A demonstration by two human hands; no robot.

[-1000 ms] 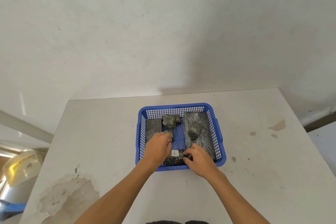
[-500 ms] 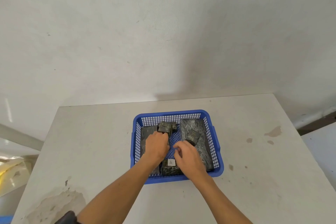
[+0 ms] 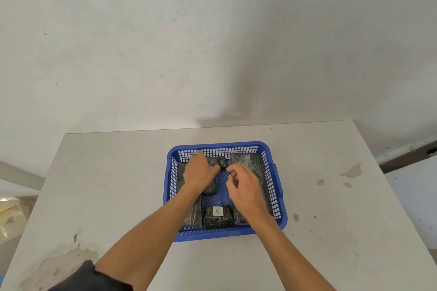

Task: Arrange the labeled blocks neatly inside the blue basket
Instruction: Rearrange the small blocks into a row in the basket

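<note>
Both hands have left block A (image 3: 217,216) for twelve o'clock: your left hand (image 3: 199,171) covers a rigid, heavy-looking block (image 3: 216,162); grasp its edges. Right hand (image 3: 243,186) hovers empty, fingers curled.

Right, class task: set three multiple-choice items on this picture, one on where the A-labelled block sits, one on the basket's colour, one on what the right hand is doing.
1. Where in the blue basket is the block labelled A?
A. against the near wall
B. against the far wall
C. outside on the table

2. What colour is the basket?
A. red
B. blue
C. green

3. What state is the right hand in?
A. clamped on the A block
B. flat on the table
C. hovering with curled fingers, holding nothing

Answers: 1 A, it lies by the rim nearest the person. 2 B, mesh walls and rim are blue. 3 C, its fingers close on nothing, while the left hand covers a dark block.
</note>
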